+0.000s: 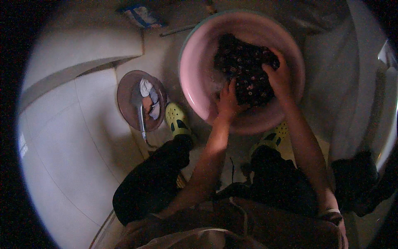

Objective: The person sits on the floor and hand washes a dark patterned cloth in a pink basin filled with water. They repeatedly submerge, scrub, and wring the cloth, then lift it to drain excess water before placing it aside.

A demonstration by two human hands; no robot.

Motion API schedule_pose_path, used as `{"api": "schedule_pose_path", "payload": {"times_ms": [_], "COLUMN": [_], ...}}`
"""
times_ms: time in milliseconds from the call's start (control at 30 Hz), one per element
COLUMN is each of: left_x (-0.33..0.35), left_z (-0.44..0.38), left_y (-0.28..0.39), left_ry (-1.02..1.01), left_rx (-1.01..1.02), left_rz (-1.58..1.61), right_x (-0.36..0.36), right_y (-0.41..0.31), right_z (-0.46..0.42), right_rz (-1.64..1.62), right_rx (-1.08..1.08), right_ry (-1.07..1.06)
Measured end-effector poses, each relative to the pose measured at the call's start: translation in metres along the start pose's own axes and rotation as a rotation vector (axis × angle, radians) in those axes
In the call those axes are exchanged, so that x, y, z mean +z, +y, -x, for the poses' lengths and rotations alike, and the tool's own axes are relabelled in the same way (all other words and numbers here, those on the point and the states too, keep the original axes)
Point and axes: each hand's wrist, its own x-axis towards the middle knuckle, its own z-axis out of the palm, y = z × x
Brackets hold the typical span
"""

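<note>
A dark patterned cloth (245, 70) lies bunched in a large round pink basin (194, 74) on the floor in front of me. My right hand (279, 73) grips its right edge, thumb and fingers closed around a dark fold. My left hand (228, 102) rests at the cloth's lower left, fingers spread and touching it; whether it pinches any fabric is hard to make out. Something pale, perhaps suds or water, shows beside the cloth on the left. The view is dim and grainy.
Left of the basin stands a smaller brownish tub (124, 102) with several light cloths (152, 99) and a shower head (142, 119) leaning in it. My yellow-green clogs (176, 119) flank the basin's near side. A white tiled wall (68, 140) rises at left; a blue-and-white packet (141, 15) lies beyond.
</note>
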Motion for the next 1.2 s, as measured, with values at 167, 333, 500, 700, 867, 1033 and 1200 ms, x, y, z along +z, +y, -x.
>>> {"api": "schedule_pose_path", "payload": {"times_ms": [167, 333, 500, 700, 867, 1033, 1200], "left_x": [-0.007, -0.052, -0.102, -0.198, -0.276, -0.307, -0.294], "left_z": [0.011, 0.023, 0.042, 0.078, 0.128, 0.15, 0.154], "left_y": [0.018, 0.03, 0.042, 0.115, 0.153, 0.187, 0.187], "left_ry": [0.125, -0.116, -0.062, -0.094, -0.371, -0.47, -0.369], "left_rx": [0.003, -0.007, 0.133, 0.377, 0.262, 0.01, 0.038], "left_rz": [0.082, 0.828, 1.15, 1.303, 1.365, 1.344, 1.483], "right_x": [-0.003, -0.046, -0.058, -0.099, -0.129, -0.135, -0.119], "right_y": [-0.091, -0.148, -0.155, -0.161, -0.251, -0.329, -0.312], "right_z": [0.014, 0.019, 0.037, 0.032, 0.096, 0.126, 0.149], "right_rz": [-0.511, -0.611, -0.824, -0.897, -0.626, 0.538, 0.131], "right_rx": [0.303, 0.416, 0.401, 0.529, 0.429, 0.056, -0.285], "right_ry": [-0.069, 0.007, -0.037, -0.161, -0.409, -0.7, -0.571]}}
